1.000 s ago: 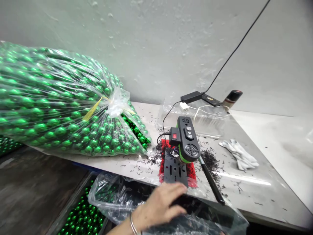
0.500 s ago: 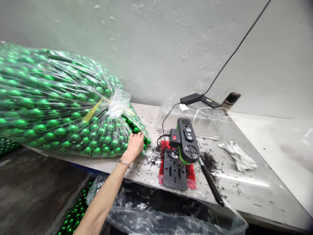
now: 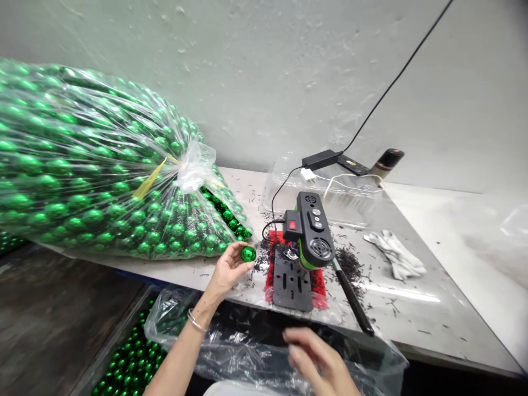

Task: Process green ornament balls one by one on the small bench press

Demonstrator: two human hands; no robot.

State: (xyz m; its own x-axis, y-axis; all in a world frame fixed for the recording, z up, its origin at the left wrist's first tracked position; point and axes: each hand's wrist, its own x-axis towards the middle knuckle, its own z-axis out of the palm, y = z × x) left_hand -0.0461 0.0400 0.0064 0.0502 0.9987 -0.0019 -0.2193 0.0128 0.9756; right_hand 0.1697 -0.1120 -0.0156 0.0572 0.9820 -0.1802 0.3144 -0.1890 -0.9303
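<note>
1. my left hand (image 3: 226,273) has its thumb and index finger nearly together, pinching one shiny green ball (image 3: 248,253); the ball is over the desk (image 3: 447,333), near the front corner of the big clear sack (image 3: 99,181).
2. my right hand (image 3: 322,360) is blurred, in front of the desk's edge, fingers loosely curled and parted, holding nothing that i can see.
3. the sack, full of green balls, lies across the left of the desk, tied in a bunch, with a yellow strip (image 3: 150,181) and a gap showing bare balls.
4. in the middle, a black machine (image 3: 317,228) with a red switch stands over a slotted plate (image 3: 292,294), which lies on a red mat (image 3: 270,283).
5. black scraps (image 3: 350,267) litter the pale, glossy desktop, thickest beside the machine; a streak of light reflects there.
6. white gloves (image 3: 396,256) lie to the right; behind the machine sits a clear tray (image 3: 350,204) with a power brick (image 3: 324,159) at its back.
7. a rough grey wall (image 3: 264,82) rises behind, crossed by a slanting black cable (image 3: 398,81).
8. below the desk's front edge are crumpled clear plastic (image 3: 247,355), more green balls (image 3: 127,357) and dark floor (image 3: 45,324).
</note>
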